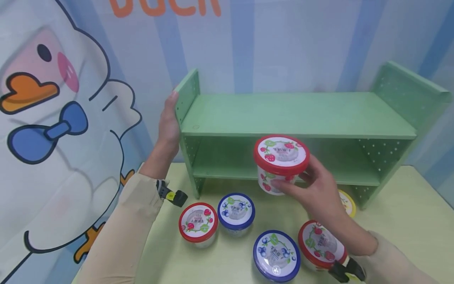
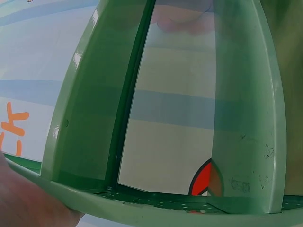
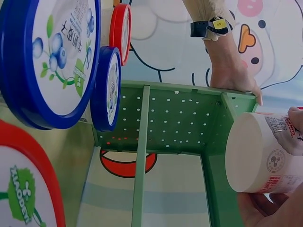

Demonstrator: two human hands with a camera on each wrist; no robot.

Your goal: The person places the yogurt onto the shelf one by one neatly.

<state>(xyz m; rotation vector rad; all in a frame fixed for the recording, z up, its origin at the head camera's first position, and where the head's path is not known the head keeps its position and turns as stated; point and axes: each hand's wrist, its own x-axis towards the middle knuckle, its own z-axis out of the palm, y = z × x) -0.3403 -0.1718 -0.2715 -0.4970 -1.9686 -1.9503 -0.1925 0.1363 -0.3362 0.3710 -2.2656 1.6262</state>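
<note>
We see a red-lidded tub (image 1: 281, 157) aloft before the green shelf (image 1: 283, 112), grasped by the right hand (image 1: 313, 187), whose fingers it partly hides. The left hand (image 1: 168, 126) touches the shelf's side; we cannot tell its fingers' curl. A yellow-lidded tub (image 1: 348, 203) is partly hidden.

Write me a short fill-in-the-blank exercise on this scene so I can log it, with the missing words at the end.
1. The right hand grips a strawberry cup whose lid rim is coloured ____.
2. In the head view, the left hand touches the green shelf on its ____ side, not its right.
3. Both blueberry cups have lids rimmed in ____.
4. In the head view, only one cup has a rim coloured ____.

Missing words: red; left; blue; yellow.
</note>
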